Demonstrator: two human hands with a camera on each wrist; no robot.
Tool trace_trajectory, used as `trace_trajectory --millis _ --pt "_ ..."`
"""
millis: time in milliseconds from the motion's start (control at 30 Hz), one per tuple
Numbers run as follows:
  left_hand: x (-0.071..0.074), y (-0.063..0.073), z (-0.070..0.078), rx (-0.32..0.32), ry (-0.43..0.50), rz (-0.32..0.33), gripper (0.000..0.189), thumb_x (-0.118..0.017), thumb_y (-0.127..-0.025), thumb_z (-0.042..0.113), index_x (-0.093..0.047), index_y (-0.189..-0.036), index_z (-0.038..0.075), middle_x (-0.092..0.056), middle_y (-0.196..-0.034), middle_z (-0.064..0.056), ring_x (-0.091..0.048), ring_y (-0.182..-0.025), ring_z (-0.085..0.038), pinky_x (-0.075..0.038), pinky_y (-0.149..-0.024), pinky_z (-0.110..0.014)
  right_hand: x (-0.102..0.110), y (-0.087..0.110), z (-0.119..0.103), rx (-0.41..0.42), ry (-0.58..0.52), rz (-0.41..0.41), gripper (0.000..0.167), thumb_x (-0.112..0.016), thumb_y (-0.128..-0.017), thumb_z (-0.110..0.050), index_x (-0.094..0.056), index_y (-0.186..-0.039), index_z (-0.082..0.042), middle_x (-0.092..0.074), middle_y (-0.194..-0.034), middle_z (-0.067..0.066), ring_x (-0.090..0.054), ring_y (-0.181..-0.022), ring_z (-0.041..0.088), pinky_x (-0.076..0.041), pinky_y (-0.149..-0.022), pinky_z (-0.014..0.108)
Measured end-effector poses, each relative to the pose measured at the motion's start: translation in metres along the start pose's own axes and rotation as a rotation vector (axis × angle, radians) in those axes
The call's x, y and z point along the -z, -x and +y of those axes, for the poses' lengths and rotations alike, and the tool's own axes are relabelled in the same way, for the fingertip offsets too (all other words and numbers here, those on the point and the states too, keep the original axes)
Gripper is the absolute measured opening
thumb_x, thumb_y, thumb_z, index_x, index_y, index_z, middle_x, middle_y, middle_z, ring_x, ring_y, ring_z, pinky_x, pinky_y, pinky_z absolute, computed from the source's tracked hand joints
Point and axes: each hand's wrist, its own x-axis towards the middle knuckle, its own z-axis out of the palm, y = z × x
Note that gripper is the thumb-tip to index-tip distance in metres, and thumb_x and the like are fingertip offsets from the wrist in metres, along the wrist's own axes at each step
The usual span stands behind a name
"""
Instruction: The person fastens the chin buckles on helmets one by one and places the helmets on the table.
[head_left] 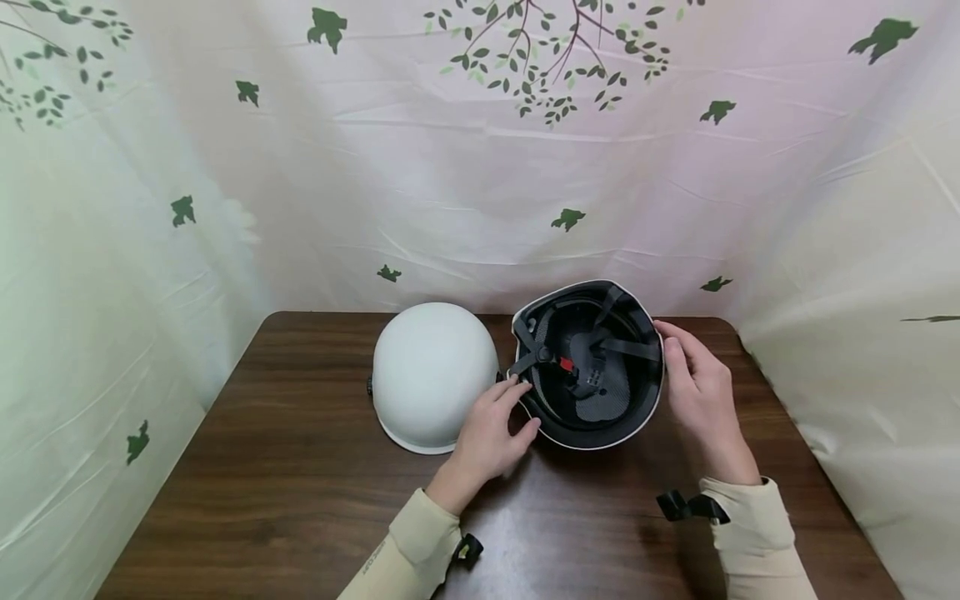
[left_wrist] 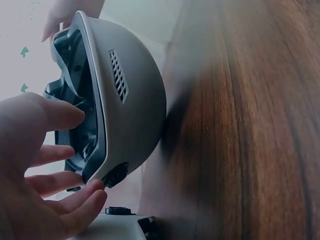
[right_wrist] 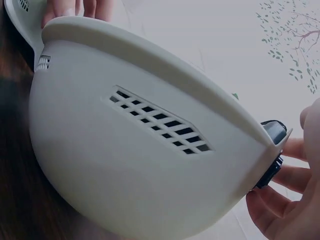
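Note:
An upturned white helmet (head_left: pixel 588 437) rests on the table, its black lining, straps and red buckle (head_left: pixel 566 364) facing up. My right hand (head_left: pixel 699 387) grips its right rim, thumb at the edge. In the right wrist view those fingers (right_wrist: pixel 295 175) are around the black side fitting (right_wrist: pixel 270 172). My left hand (head_left: pixel 491 433) touches the left rim with spread, relaxed fingers; in the left wrist view its fingertips are right at the rim by another black fitting (left_wrist: pixel 116 175). The thumb stays apart from them. Just left of this hand, a second white helmet (head_left: pixel 435 375) sits dome up.
The brown wooden table (head_left: pixel 285 467) runs back to a pale curtain (head_left: pixel 465 183) printed with green leaves and birds, which also hangs on both sides. Black wrist straps (head_left: pixel 693 507) are worn over beige sleeves (head_left: pixel 753 533).

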Motion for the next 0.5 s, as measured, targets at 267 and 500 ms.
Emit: trace_trajectory --millis 267,500 --pt "-0.006 0.000 0.006 0.066 0.037 -0.031 0.050 -0.076 -0.094 0.029 -0.066 -0.139 0.007 -0.055 -0.148 -0.020 -0.053 -0.139 -0.034 -0.047 -0.113 -0.048 0.000 -0.002 -0.002 0.011 -0.017 -0.009 0.039 -0.045 -0.114 -0.023 -0.063 -0.146 -0.011 -0.064 -0.143 0.016 -0.050 -0.122 -0.016 -0.036 -0.101 0.005" --pt "-0.010 -0.002 0.012 0.119 0.045 -0.061 0.052 -0.073 -0.096 0.032 -0.065 -0.141 0.009 -0.050 -0.153 -0.022 -0.047 -0.143 -0.037 -0.045 -0.115 -0.050 0.001 -0.002 -0.003 0.026 -0.033 -0.003 0.036 -0.049 -0.112 -0.019 -0.067 -0.142 -0.009 -0.067 -0.140 0.016 -0.053 -0.119 -0.014 -0.038 -0.100 0.005"
